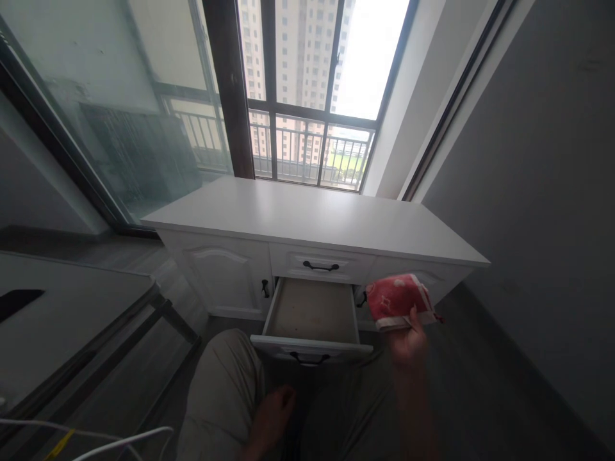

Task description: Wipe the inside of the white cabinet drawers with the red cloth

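My right hand [408, 342] grips a folded red towel [396, 301] with white patterns and a pale edge, thumb on top. It is raised to the right of a pulled-out drawer [310, 310] in a white cabinet [230, 266]. The drawer's front panel, with a dark handle [310, 358], is close to my knees. Low between my thighs, my left hand [273, 413] rests near my leg, its fingers curled together in shadow, with nothing visible in them.
Above the open drawer is a closed drawer with a black handle [321, 266]. A table [96, 294] with metal legs stands at the left, white cables [125, 440] below it. Behind the cabinet are a glass door [158, 77] and windows; a grey wall [542, 224] is at the right.
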A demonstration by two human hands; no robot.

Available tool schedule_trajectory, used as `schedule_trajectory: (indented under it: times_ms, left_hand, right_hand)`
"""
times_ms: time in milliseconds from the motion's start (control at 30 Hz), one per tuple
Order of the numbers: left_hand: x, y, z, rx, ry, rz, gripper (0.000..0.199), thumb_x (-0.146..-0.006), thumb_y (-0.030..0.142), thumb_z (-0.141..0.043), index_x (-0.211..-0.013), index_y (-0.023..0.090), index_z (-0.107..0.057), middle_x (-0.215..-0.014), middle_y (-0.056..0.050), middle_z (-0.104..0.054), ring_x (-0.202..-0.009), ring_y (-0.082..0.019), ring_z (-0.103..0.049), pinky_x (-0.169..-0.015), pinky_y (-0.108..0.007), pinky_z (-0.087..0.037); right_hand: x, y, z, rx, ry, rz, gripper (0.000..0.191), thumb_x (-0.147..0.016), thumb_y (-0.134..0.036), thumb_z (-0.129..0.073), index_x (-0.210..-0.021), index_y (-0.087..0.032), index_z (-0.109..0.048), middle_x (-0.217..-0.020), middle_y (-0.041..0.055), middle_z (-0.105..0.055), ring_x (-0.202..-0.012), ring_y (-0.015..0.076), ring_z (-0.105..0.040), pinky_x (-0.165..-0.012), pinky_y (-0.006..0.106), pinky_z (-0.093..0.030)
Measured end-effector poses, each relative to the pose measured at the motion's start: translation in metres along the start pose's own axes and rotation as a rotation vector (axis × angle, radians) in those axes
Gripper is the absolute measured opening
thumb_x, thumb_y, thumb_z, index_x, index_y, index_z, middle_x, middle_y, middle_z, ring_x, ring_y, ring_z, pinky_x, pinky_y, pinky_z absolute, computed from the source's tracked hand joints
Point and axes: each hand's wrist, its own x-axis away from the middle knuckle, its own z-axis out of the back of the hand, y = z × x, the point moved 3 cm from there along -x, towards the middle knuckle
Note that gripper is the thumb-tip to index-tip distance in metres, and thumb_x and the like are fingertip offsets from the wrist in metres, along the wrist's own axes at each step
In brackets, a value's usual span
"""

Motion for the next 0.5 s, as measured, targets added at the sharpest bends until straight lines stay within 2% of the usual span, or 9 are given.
schedule_trajectory:
  times_ms: [67,167,233,300,367,400,500]
  left_hand:
    - [0.002,-0.01,-0.005,-0.015,-0.023,0.03,0.037,-0.101,0.029,-0.042,-0.119,0.021,-0.074,-0.125,-0.008,-0.078,-0.117,-0.019,-0.072,-0.096,-0.025,-0.048]
    - [0.004,-0.019,-0.014,-0.048,-0.057,0.048,0.037,-0.099,0.025,-0.043,-0.119,0.021,-0.075,-0.126,-0.009,-0.077,-0.119,-0.02,-0.071,-0.097,-0.026,-0.047]
    - [0.004,-0.02,-0.017,-0.043,-0.059,0.039,0.038,-0.099,0.025,-0.043,-0.12,0.022,-0.075,-0.127,-0.009,-0.077,-0.118,-0.02,-0.071,-0.099,-0.026,-0.047]
    - [0.003,-0.019,-0.018,-0.023,-0.061,0.046,0.038,-0.099,0.028,-0.044,-0.12,0.022,-0.075,-0.127,-0.009,-0.077,-0.118,-0.021,-0.07,-0.099,-0.026,-0.047]
    - [0.001,-0.019,-0.018,-0.011,-0.071,0.062,0.037,-0.099,0.031,-0.046,-0.12,0.023,-0.075,-0.126,-0.009,-0.077,-0.119,-0.022,-0.07,-0.099,-0.027,-0.047]
    - [0.0,-0.02,-0.018,-0.007,-0.076,0.068,0.037,-0.098,0.033,-0.047,-0.119,0.023,-0.075,-0.126,-0.009,-0.077,-0.119,-0.022,-0.07,-0.099,-0.027,-0.047]
    - [-0.002,-0.022,-0.019,0.01,-0.073,0.056,0.037,-0.098,0.034,-0.047,-0.118,0.023,-0.076,-0.125,-0.01,-0.078,-0.117,-0.022,-0.07,-0.1,-0.028,-0.047]
  right_hand:
    - [-0.018,-0.014,-0.047,-0.009,-0.084,0.141,0.046,-0.086,-0.033,-0.077,-0.131,-0.032,-0.072,-0.134,0.0022,-0.073,-0.128,0.0226,-0.067,-0.113,0.047,-0.052]
    - [-0.052,-0.021,-0.128,0.14,-0.246,0.449,0.052,-0.088,-0.032,-0.074,-0.14,-0.029,-0.066,-0.141,0.0039,-0.069,-0.134,0.0232,-0.063,-0.119,0.049,-0.045]
    - [-0.076,-0.009,-0.18,0.345,-0.406,0.649,0.047,-0.093,-0.032,-0.068,-0.14,-0.024,-0.066,-0.143,0.0072,-0.066,-0.138,0.0238,-0.059,-0.121,0.05,-0.041]
    - [-0.097,0.015,-0.222,0.624,-0.561,0.854,0.04,-0.095,-0.024,-0.06,-0.135,-0.02,-0.068,-0.146,0.0104,-0.064,-0.143,0.0243,-0.053,-0.124,0.051,-0.035]
    - [-0.114,0.048,-0.246,0.924,-0.67,0.96,0.041,-0.096,-0.014,-0.049,-0.132,-0.019,-0.069,-0.148,0.0113,-0.063,-0.15,0.0227,-0.046,-0.13,0.053,-0.02]
    - [-0.121,0.066,-0.252,1.086,-0.733,0.95,0.046,-0.097,-0.009,-0.043,-0.134,-0.018,-0.068,-0.151,0.0121,-0.061,-0.152,0.022,-0.042,-0.131,0.054,-0.015]
    - [-0.132,0.116,-0.249,1.546,-0.919,0.728,0.056,-0.097,-0.004,-0.038,-0.146,-0.016,-0.06,-0.16,0.0137,-0.052,-0.156,0.0221,-0.037,-0.132,0.051,-0.014]
